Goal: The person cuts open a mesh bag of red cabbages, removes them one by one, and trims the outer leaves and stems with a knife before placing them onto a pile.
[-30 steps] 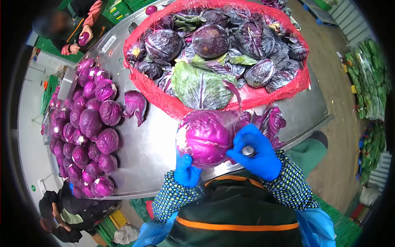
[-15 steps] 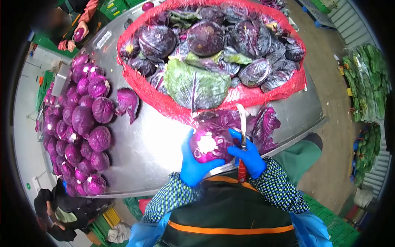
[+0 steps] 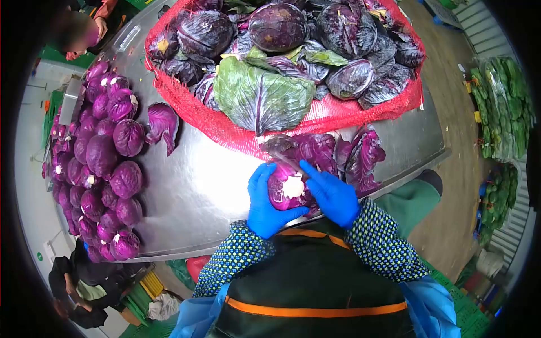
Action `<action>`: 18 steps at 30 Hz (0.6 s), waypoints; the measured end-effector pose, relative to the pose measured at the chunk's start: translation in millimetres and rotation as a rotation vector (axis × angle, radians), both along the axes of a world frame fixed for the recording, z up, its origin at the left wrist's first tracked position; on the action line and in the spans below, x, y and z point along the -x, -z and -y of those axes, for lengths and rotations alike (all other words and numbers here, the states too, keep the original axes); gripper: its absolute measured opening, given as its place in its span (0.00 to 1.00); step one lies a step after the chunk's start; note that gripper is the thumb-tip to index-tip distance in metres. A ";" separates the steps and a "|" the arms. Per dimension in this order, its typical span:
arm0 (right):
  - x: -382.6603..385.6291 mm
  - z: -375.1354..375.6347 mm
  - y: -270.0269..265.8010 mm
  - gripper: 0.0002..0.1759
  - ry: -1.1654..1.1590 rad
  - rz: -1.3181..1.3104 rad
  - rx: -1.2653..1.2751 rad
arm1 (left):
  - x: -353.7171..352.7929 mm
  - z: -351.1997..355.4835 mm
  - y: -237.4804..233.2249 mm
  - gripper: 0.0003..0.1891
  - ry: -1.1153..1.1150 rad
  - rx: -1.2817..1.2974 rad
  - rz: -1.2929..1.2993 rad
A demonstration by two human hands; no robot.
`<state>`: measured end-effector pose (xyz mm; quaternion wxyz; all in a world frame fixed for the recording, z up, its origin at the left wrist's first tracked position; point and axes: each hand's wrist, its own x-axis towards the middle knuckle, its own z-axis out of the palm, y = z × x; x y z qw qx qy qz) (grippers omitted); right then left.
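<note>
Blue-gloved left hand (image 3: 262,204) cupped round stripped purple cabbage (image 3: 292,187); blue-gloved right hand (image 3: 336,198) closed on narrow-bladed knife (image 3: 289,163). Glossy purple heads (image 3: 102,155) piled; dark, leafy heads (image 3: 276,27) unstripped.

Readable text: none
Wall (image 3: 29,194), near left: small green sign (image 3: 39,256) with a pale mark, too small to read
Counter (image 3: 189,203), far left: pale marking (image 3: 131,36) on the surface, too blurred to read

Clothing of the wearer.
Left hand (image 3: 265,205) and right hand (image 3: 333,197) in blue gloves (image 3: 344,208); sleeves (image 3: 389,245) green-dotted on dark; dark apron (image 3: 315,281) with orange band (image 3: 315,311).
</note>
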<state>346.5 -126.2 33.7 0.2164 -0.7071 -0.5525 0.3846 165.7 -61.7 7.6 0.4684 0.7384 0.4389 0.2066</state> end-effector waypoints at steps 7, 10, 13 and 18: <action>-9.1 3.4 2.7 0.24 0.161 -0.171 -0.131 | -1.4 -3.4 -3.9 0.54 0.019 -0.027 0.035; -0.8 3.7 -2.0 0.24 0.057 -0.037 0.052 | -7.3 -4.8 -2.4 0.54 0.015 -0.038 0.048; -10.8 -4.9 12.8 0.25 0.353 -0.497 0.043 | -5.4 0.5 -3.6 0.54 0.020 -0.066 -0.028; -4.7 10.0 17.8 0.30 0.239 -0.129 -0.040 | -0.5 0.9 1.9 0.56 0.043 -0.082 0.002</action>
